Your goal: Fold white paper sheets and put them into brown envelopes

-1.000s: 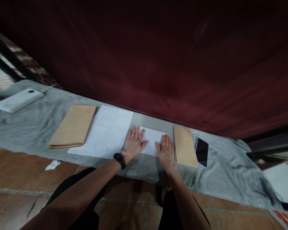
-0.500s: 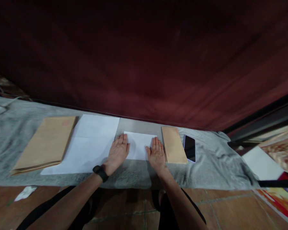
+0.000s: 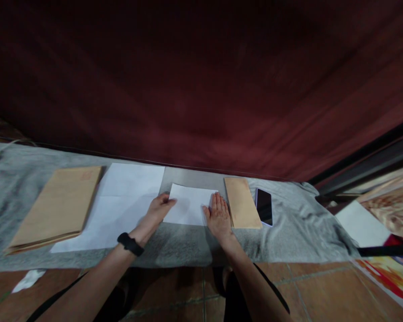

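Observation:
A small folded white sheet of paper (image 3: 190,205) lies on the grey cloth between my hands. My left hand (image 3: 160,208), with a black band on its wrist, pinches the sheet's left edge between thumb and fingers. Flat on the sheet's right end rests my right hand (image 3: 219,217), fingers stretched out. Just right of that hand is a small brown envelope (image 3: 242,203). Larger white sheets (image 3: 121,205) with a crease across them lie to the left, partly under a stack of big brown envelopes (image 3: 58,203).
A phone (image 3: 264,206) with a purple edge lies against the small envelope's right side. Grey cloth (image 3: 298,223) covers the long narrow surface. Behind it hangs a dark red curtain (image 3: 201,89). A crumpled white scrap (image 3: 28,280) is on the tiled floor.
My left hand has gone from lying flat on the small sheet to pinching its left edge, shifting slightly left. My right hand stays flat in place.

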`<action>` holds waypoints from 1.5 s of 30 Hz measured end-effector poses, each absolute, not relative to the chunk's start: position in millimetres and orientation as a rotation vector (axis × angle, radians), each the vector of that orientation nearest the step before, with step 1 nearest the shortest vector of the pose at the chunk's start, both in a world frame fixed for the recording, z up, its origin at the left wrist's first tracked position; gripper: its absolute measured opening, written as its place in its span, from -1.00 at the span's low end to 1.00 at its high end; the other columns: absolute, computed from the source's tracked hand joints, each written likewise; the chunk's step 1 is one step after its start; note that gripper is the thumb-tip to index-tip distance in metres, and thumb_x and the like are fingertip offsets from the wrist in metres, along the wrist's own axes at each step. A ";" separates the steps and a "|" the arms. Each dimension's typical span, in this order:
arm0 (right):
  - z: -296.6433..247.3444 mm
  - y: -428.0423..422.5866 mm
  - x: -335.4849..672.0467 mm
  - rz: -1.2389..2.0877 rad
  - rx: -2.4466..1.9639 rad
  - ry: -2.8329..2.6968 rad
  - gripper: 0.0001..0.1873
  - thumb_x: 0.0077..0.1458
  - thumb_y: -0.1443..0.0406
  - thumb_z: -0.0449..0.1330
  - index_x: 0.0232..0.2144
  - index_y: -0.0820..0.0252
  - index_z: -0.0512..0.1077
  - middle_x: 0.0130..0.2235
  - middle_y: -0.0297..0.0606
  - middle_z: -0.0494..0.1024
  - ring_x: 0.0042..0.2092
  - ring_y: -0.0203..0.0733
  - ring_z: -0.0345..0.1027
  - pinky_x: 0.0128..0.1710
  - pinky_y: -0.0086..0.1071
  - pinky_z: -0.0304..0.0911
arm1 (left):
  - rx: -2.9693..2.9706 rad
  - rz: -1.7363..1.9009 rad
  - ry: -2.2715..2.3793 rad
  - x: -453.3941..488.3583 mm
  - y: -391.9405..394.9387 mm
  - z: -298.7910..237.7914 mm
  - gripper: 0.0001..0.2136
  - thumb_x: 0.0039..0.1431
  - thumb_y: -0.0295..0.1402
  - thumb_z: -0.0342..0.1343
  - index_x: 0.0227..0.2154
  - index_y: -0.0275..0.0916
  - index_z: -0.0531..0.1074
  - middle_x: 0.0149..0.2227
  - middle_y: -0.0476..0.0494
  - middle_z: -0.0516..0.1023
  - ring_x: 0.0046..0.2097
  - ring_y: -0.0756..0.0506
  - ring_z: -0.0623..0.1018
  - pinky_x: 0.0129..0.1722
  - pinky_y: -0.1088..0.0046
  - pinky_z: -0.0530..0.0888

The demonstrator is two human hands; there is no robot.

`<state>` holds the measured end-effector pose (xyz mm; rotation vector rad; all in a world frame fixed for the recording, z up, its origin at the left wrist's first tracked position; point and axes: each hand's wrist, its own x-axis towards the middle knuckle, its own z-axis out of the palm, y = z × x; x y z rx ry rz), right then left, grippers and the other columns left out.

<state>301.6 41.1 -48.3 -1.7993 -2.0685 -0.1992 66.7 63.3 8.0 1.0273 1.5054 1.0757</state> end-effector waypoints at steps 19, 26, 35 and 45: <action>-19.5 55.4 312.3 0.323 -1.683 -1.800 -0.31 0.41 0.09 -0.17 0.43 0.35 -0.07 0.42 0.06 0.08 0.45 -0.02 -0.11 0.38 0.03 0.02 | 1.639 1.502 1.564 67.3 62.7 59.7 -0.68 0.32 -0.12 0.04 -0.12 -0.25 0.54 -0.18 -0.12 0.68 -0.15 -0.11 0.62 -0.13 0.41 0.50; -27.7 57.3 321.2 0.469 -1.604 -1.675 -0.31 0.30 0.25 -0.01 0.42 0.25 -0.01 0.36 0.05 0.23 0.38 0.02 0.09 0.32 0.01 0.15 | 2.733 1.082 1.129 72.2 38.1 33.0 -0.67 0.33 -0.51 -0.03 0.07 -0.19 0.48 0.06 -0.18 0.62 0.07 -0.12 0.59 0.13 0.27 0.47; -21.0 47.3 339.9 0.663 -1.469 -1.939 -0.29 0.11 0.50 0.11 0.31 0.09 0.28 0.37 -0.15 0.24 0.38 -0.05 0.13 0.35 -0.10 0.14 | 2.789 0.609 1.200 88.3 14.4 29.7 -0.71 0.27 -0.56 0.03 -0.02 -0.22 0.50 -0.04 -0.20 0.65 -0.05 -0.15 0.62 0.02 0.26 0.49; -8.2 30.6 343.0 0.903 -1.303 -2.029 -0.67 0.24 0.28 0.16 0.01 0.01 0.58 0.04 -0.25 0.63 0.09 -0.09 0.48 0.16 -0.15 0.35 | 2.449 0.673 1.268 84.6 20.1 22.1 -0.74 0.37 -0.31 0.00 -0.06 -0.14 0.56 -0.11 -0.14 0.69 -0.12 -0.16 0.66 -0.07 0.29 0.53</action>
